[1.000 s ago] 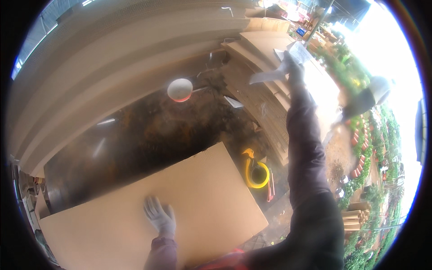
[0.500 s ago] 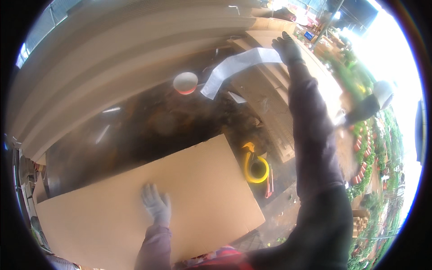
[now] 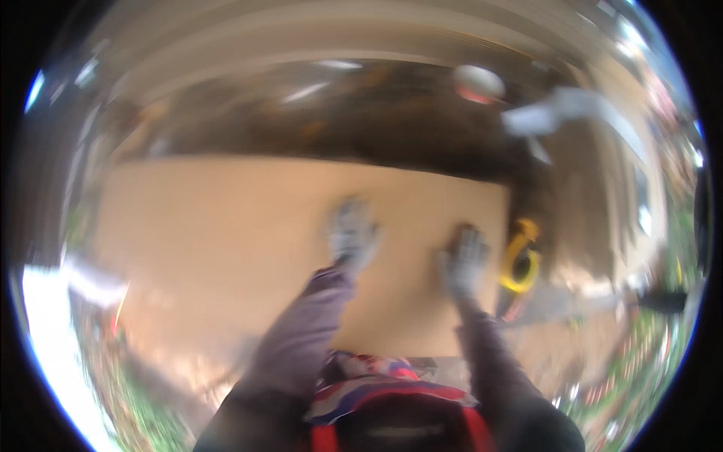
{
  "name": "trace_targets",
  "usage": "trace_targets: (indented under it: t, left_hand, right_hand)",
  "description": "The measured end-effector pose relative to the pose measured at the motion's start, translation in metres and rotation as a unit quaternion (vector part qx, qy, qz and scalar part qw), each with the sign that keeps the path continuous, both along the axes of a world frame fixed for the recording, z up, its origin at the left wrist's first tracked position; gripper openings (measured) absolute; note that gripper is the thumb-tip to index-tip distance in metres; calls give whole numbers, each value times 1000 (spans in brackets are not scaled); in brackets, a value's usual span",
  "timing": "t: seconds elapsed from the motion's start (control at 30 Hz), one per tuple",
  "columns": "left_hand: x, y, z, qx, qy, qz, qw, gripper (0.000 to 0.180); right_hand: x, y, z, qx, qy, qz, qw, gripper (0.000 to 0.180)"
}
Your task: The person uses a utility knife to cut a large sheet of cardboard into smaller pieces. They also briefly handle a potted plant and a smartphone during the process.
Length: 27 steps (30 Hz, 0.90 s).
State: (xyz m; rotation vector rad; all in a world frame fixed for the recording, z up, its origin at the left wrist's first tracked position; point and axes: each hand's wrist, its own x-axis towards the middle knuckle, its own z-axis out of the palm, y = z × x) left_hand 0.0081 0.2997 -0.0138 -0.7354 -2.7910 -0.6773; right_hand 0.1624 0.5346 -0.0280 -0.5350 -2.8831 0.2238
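A large flat piece of brown cardboard point(image 3: 218, 233) lies across the dark work surface in front of me. My left hand point(image 3: 352, 235), in a pale glove, rests flat on its middle with the fingers apart. Over the right part of the cardboard is my right hand point(image 3: 465, 262), also gloved, its fingers stretched out and holding nothing. Motion blurs both hands, and I cannot tell how firmly the right one touches. Just past the cardboard's right edge stands a yellow tape dispenser point(image 3: 521, 260).
A white bowl-shaped container with a red band point(image 3: 479, 84) stands on the dark surface point(image 3: 399, 113) at the far right. Beside it a pale, bent strip point(image 3: 561, 109) stretches over stacked cardboard point(image 3: 595, 203). Tall cardboard sheets point(image 3: 301, 34) line the back.
My right hand has come back from the strip at the far right to over the cardboard. The view has swung left, so everything appears shifted. My left hand stays on the cardboard.
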Motion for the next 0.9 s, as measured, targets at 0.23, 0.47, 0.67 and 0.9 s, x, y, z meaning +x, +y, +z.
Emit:
trace_targets:
  t: [0.23, 0.47, 0.67, 0.9]
  left_hand:
    - [54, -110, 19, 165, -143, 78, 973, 68]
    - [187, -362, 9, 191, -60, 455, 868, 67]
    - [155, -572, -61, 651, -81, 476, 585, 57]
    - [56, -716, 1, 840, -119, 408, 337, 58]
  right_hand:
    - [-4, 11, -14, 165, -78, -25, 983, 79]
    - [-14, -5, -3, 242, 28, 3, 970, 73]
    - [-37, -159, 32, 655, -108, -88, 742, 68]
    - [-143, -434, 21, -22, 12, 146, 989, 56]
